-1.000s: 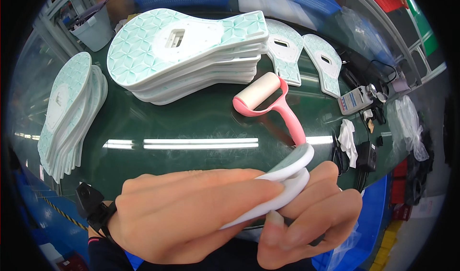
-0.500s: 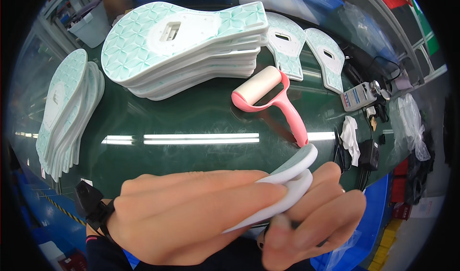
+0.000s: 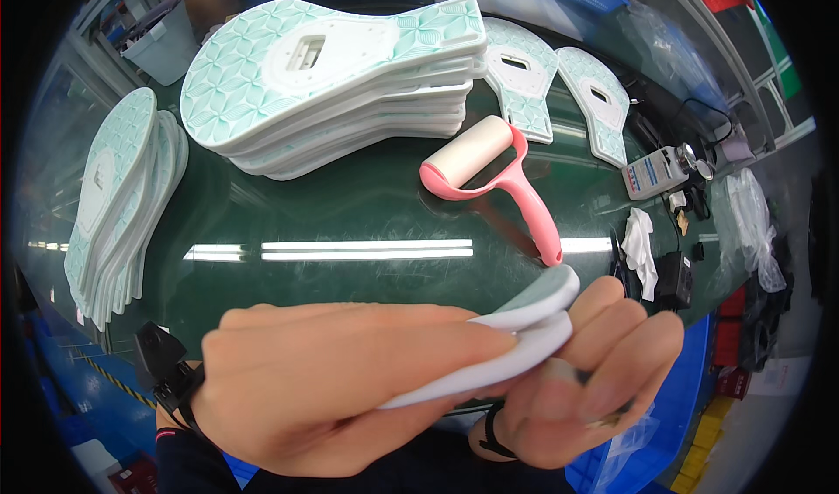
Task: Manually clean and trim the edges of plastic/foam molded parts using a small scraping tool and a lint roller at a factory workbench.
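Currently, the left hand [image 3: 332,380] is closed around a smooth white plastic piece [image 3: 535,345] with a pale green face, holding it tilted above the near side of the green table [image 3: 350,210]. Two rounded edges show at its right end, one over the other; whether they belong to one part or two cannot be told. Beside that end is the right hand [image 3: 599,380], its fingers half curled; whether it grips the piece is unclear.

Just beyond the piece lies a pink-handled roller [image 3: 472,152]. Behind it rises a large stack of green-patterned white panels [image 3: 350,101], with a second stack [image 3: 114,206] leaning at far left. Two single panels [image 3: 526,83] lie at the back right, near a bottle [image 3: 655,173] and a crumpled white tissue [image 3: 641,249].
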`<act>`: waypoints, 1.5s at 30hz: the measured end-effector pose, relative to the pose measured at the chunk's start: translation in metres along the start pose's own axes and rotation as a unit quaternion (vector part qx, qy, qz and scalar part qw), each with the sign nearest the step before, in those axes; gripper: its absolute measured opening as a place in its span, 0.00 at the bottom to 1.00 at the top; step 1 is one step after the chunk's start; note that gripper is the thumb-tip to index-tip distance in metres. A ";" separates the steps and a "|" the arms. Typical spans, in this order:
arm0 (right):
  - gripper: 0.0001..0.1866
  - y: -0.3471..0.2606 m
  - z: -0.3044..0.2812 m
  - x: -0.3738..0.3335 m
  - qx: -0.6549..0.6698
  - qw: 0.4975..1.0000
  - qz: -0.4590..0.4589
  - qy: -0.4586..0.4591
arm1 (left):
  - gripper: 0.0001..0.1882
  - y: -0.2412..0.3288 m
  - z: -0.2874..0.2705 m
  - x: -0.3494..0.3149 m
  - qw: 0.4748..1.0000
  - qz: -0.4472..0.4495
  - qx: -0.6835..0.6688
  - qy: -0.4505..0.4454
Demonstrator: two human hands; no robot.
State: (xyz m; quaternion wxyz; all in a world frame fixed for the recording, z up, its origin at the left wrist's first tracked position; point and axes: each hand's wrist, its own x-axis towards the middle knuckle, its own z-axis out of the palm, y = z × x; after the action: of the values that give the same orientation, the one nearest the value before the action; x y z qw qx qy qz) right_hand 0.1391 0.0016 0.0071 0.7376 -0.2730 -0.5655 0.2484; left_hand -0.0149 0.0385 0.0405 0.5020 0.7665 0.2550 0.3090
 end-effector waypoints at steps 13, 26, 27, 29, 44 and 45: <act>0.20 -0.032 -0.020 -0.015 0.206 0.969 0.110 0.077 | 0.17 0.006 -0.012 0.002 0.995 0.047 0.055 -0.071; 0.19 -0.027 -0.009 -0.009 0.075 0.996 0.030 -0.036 | 0.19 0.013 0.001 0.002 0.992 0.046 0.120 -0.015; 0.20 -0.030 0.001 -0.014 0.003 0.997 0.027 0.075 | 0.18 0.009 0.001 0.002 0.990 0.073 0.117 -0.014; 0.20 -0.011 0.003 -0.009 0.024 0.999 -0.032 0.009 | 0.18 0.004 -0.004 -0.007 0.988 0.073 0.140 0.002; 0.18 -0.038 0.008 -0.016 -0.119 0.986 0.114 -0.022 | 0.16 0.006 0.003 0.000 0.987 0.090 0.133 0.006; 0.17 -0.041 0.014 -0.016 -0.151 0.979 0.137 0.004 | 0.17 0.000 0.003 -0.001 0.987 0.102 0.123 0.002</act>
State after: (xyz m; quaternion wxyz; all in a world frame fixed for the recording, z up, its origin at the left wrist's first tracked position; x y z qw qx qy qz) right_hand 0.1243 -0.0368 0.0270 0.6492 -0.4571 -0.5507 0.2576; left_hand -0.0133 0.0355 0.0397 0.3695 0.8436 0.2121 0.3268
